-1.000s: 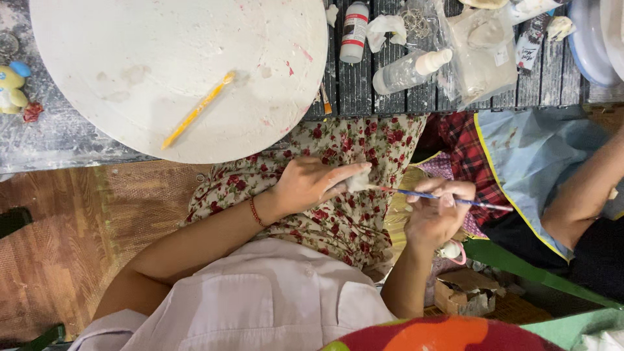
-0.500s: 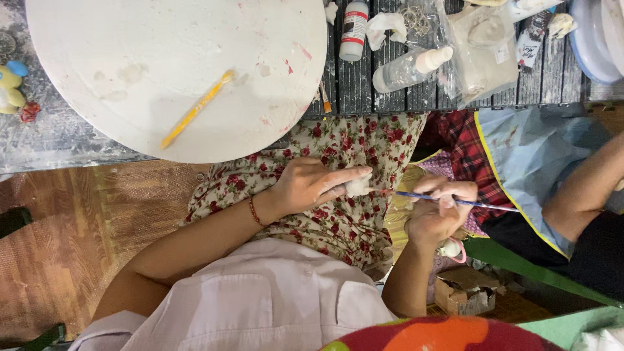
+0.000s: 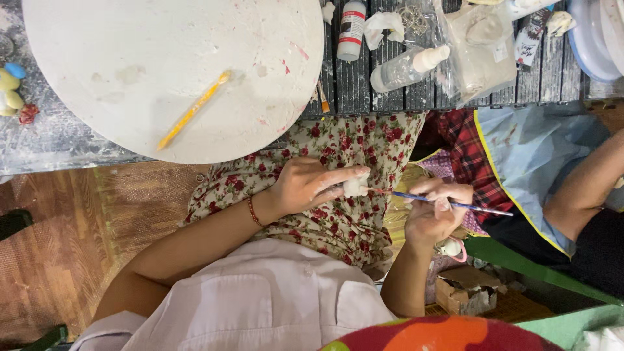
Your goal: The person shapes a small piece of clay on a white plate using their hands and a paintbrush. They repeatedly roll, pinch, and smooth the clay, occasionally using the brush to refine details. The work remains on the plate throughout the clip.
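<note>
While I watch from afar, the round white board point(image 3: 162, 58) fills the far left and the floral lap cloth point(image 3: 338, 162) lies near. My left hand point(image 3: 305, 188) pinches a small white figure point(image 3: 355, 186) over the lap; it looks light and brittle, best held by its sides. My right hand point(image 3: 432, 208) grips a thin blue brush point(image 3: 442, 202), tip touching it. Since earlier, little has shifted.

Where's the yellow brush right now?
In the head view, the yellow brush lies untouched on the round white board at upper left, well above the left hand, which holds a small white piece.
</note>
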